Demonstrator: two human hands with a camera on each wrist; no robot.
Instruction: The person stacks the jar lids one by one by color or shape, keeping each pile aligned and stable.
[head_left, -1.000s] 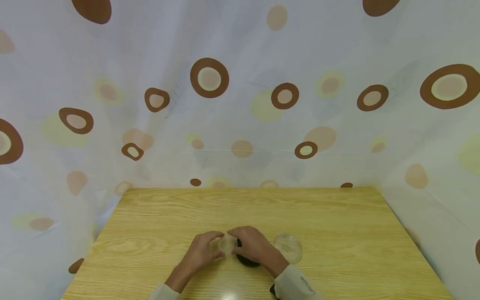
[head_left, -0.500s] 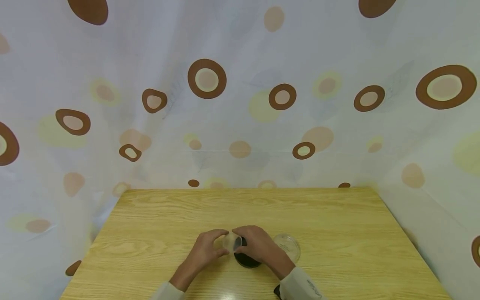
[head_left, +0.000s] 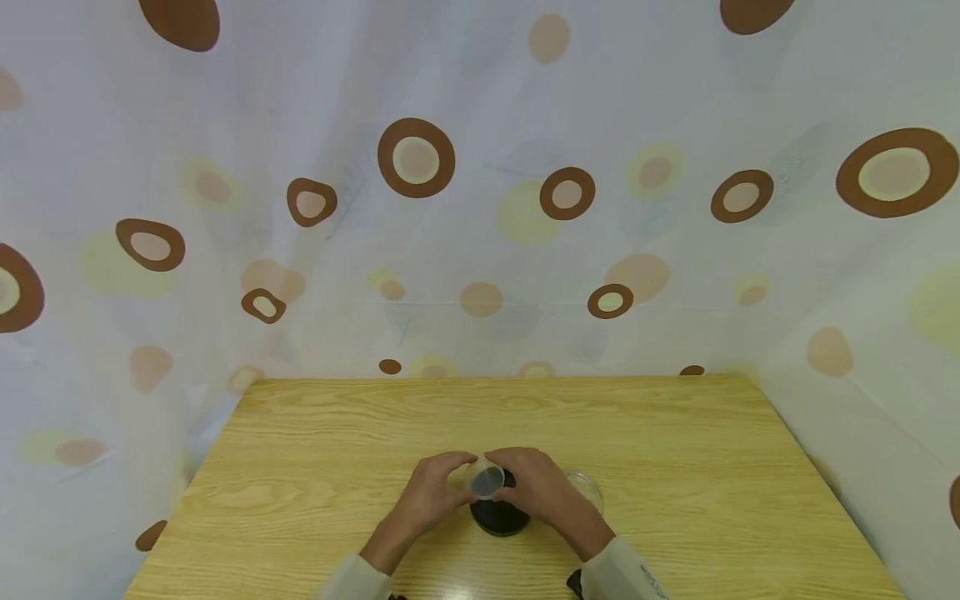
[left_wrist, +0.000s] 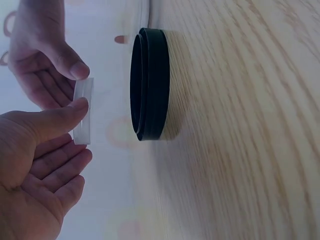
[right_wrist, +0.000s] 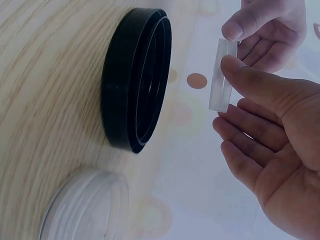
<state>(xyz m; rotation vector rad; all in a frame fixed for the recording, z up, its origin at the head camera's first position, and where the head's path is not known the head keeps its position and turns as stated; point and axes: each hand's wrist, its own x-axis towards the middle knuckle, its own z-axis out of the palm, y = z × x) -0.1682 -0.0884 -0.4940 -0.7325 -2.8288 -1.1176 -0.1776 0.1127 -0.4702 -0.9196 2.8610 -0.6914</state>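
Observation:
A small, round, shallow translucent dish hangs level above the table between both hands. The left hand pinches its left edge between thumb and fingers. On the opposite edge, the right hand grips it in the same way. From the side, in the left wrist view, the dish is a thin pale band with the thumbs on its near rim. Beneath it, a black round dish with a stepped rim rests on the wood. The right wrist view shows that black dish apart from the held one.
A larger clear round dish stands on the table to the right, partly behind the right hand; it also shows as a clear dish in the right wrist view. A spotted curtain surrounds the wooden table. Something dark sits by the right cuff.
Both hands have carried the small translucent dish to the right, from beside the black dish to above it. The black dish and the larger clear dish have stayed in place.

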